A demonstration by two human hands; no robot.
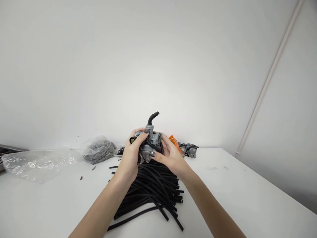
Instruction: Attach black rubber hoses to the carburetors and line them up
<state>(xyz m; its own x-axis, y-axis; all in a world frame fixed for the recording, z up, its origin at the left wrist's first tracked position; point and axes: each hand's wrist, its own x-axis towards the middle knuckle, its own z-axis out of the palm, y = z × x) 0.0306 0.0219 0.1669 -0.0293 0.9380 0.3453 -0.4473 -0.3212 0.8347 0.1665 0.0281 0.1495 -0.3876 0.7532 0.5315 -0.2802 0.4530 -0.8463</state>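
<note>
Both hands hold a grey metal carburetor (150,142) up above the table. My left hand (131,152) wraps its near left side, and my right hand (168,156) presses on its right side with the fingers spread. A curved black rubber hose (153,118) rises from the top of the carburetor, and a thinner black tube (152,145) loops around its body. Part of the body is hidden behind my fingers. Directly below my hands lies a large pile of cut black rubber tubing (148,193).
A white table (235,185) runs under everything. Behind lie a plastic bag of grey small parts (99,150), an orange plastic basket (174,142) and further carburetors (189,150). Loose clear plastic film (37,165) lies at the left, with a dark tray (8,152) beyond it.
</note>
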